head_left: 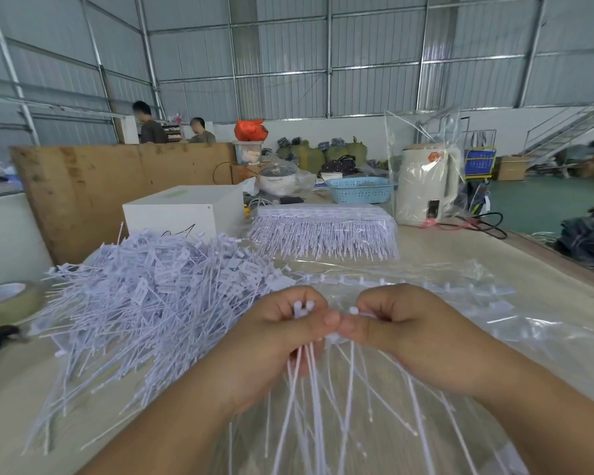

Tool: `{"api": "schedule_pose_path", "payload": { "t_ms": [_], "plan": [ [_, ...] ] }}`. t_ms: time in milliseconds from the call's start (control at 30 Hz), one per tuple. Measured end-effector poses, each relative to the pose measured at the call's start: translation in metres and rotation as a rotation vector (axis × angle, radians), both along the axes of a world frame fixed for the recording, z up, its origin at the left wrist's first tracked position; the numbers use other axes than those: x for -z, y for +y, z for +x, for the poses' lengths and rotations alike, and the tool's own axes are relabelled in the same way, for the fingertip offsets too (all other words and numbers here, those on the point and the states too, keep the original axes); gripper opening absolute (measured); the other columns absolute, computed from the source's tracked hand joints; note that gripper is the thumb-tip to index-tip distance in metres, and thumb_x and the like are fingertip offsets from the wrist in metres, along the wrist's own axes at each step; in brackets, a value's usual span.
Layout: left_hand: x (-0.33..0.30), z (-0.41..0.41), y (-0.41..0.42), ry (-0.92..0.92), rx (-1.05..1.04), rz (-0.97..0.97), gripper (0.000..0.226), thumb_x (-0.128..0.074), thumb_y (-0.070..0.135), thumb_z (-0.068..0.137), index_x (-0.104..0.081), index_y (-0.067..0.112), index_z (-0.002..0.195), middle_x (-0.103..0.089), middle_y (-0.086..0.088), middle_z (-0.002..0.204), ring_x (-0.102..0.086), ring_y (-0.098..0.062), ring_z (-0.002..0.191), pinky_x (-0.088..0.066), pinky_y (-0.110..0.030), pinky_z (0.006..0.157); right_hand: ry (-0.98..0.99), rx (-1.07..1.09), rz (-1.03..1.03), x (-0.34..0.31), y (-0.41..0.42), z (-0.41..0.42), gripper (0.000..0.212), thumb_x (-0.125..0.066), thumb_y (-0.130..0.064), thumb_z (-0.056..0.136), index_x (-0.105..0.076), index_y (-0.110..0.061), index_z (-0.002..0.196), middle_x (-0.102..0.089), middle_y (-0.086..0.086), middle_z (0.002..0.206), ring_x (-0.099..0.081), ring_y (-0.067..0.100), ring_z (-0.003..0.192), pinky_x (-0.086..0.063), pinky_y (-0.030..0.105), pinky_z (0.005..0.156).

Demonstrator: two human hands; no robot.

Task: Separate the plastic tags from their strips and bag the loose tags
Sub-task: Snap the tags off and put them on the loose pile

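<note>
My hands meet thumb to thumb above the clear plastic bag (494, 323): left hand (282, 334) and right hand (395, 323) both pinching the tag strip (333, 337), tails hanging toward me; loose tags (151, 296) heaped left of it

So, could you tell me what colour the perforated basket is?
Light blue basket, head view.

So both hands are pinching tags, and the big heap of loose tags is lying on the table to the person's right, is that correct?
Not quite. Both the left hand and the right hand do pinch tags, and the heap of loose tags does lie on the table, but to the person's left, not right. The head view shows it.
</note>
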State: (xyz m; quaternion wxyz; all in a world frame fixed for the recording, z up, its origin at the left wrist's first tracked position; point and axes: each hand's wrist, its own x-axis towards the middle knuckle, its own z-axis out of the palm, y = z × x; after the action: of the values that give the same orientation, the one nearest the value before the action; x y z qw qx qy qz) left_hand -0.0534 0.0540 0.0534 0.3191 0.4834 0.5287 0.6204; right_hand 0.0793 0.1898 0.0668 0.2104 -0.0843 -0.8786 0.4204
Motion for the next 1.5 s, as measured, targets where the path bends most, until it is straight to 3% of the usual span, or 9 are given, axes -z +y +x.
{"api": "schedule_pose_path", "payload": {
  "t_ms": [233,400,500,633,800,967,1100,1333,1500],
  "plan": [
    [0.004,-0.003,0.01,0.01,-0.485,0.102,0.027,-0.067,0.024,0.084,-0.057,0.026,0.059,-0.05,0.005,0.05,-0.044,-0.009,0.041,-0.038,-0.017,0.041,0.389,0.366,0.044,0.003,-0.003,-0.01,0.038,-0.065,-0.041,0.087,-0.048,-0.032,0.054,-0.038,-0.014,0.041,-0.035,0.004,0.038,-0.028,0.015,0.042],
    [0.005,-0.008,0.005,-0.015,-0.135,0.086,0.011,-0.075,0.025,0.08,-0.065,0.027,0.073,-0.049,0.01,0.055,-0.047,-0.003,0.045,-0.039,-0.017,0.043,0.216,-0.004,-0.105,0.012,0.001,-0.007,0.028,-0.065,-0.055,0.076,-0.054,-0.031,0.086,-0.04,-0.01,0.047,-0.032,0.005,0.043,-0.025,0.017,0.044],
    [0.005,-0.007,0.003,-0.001,0.005,0.047,0.018,-0.063,0.023,0.081,-0.072,0.028,0.097,-0.054,0.011,0.058,-0.047,-0.004,0.048,-0.041,-0.019,0.048,0.159,-0.089,-0.063,0.016,0.002,-0.01,0.029,-0.064,-0.055,0.081,-0.05,-0.039,0.101,-0.043,-0.005,0.05,-0.035,0.011,0.048,-0.028,0.028,0.05],
    [-0.003,-0.011,-0.008,0.035,0.131,-0.065,0.023,-0.061,0.016,0.081,-0.074,0.026,0.097,-0.056,0.005,0.059,-0.044,-0.007,0.046,-0.034,-0.019,0.046,0.12,-0.129,-0.033,0.019,0.0,-0.011,0.041,-0.064,-0.062,0.073,-0.046,-0.047,0.106,-0.061,0.023,0.077,-0.053,0.034,0.064,-0.042,0.051,0.065],
    [-0.002,-0.016,-0.004,0.149,-0.137,-0.076,0.018,-0.063,0.003,0.088,-0.073,0.018,0.086,-0.06,0.008,0.063,-0.055,-0.003,0.053,-0.042,-0.014,0.049,0.17,-0.105,0.039,0.019,0.002,-0.01,0.043,-0.062,-0.064,0.073,-0.044,-0.051,0.11,-0.047,-0.002,0.06,-0.042,0.012,0.053,-0.034,0.036,0.056],
    [0.001,-0.008,-0.005,0.2,0.16,-0.114,0.032,-0.056,0.006,0.082,-0.073,0.02,0.105,-0.053,0.011,0.058,-0.045,-0.005,0.048,-0.039,-0.018,0.05,0.122,-0.09,0.121,0.018,0.002,-0.01,0.052,-0.057,-0.068,0.074,-0.035,-0.056,0.119,-0.054,0.001,0.069,-0.05,0.007,0.057,-0.04,0.034,0.058],
    [-0.001,-0.008,-0.004,0.123,0.143,-0.076,0.04,-0.058,0.007,0.081,-0.065,0.02,0.118,-0.05,0.006,0.055,-0.044,-0.007,0.047,-0.038,-0.019,0.049,0.082,-0.113,0.111,0.018,0.005,-0.009,0.059,-0.061,-0.068,0.073,-0.034,-0.054,0.124,-0.061,0.0,0.075,-0.06,0.01,0.067,-0.046,0.032,0.065],
    [-0.003,-0.01,-0.007,0.161,0.153,-0.145,0.016,-0.061,0.016,0.08,-0.075,0.024,0.084,-0.05,0.005,0.052,-0.042,-0.007,0.046,-0.036,-0.018,0.048,0.022,-0.028,0.176,0.023,0.004,-0.01,0.06,-0.062,-0.071,0.066,-0.04,-0.051,0.118,-0.052,-0.015,0.062,-0.048,-0.001,0.054,-0.034,0.016,0.054],
    [-0.004,-0.017,-0.008,0.185,0.016,-0.108,0.011,-0.07,0.015,0.072,-0.069,0.025,0.068,-0.053,0.006,0.055,-0.047,-0.005,0.047,-0.037,-0.015,0.047,-0.176,-0.046,0.21,0.017,0.014,-0.002,0.04,-0.058,-0.06,0.086,-0.055,-0.021,0.075,-0.045,-0.011,0.058,-0.04,0.005,0.052,-0.031,0.026,0.054]
  ]
}}
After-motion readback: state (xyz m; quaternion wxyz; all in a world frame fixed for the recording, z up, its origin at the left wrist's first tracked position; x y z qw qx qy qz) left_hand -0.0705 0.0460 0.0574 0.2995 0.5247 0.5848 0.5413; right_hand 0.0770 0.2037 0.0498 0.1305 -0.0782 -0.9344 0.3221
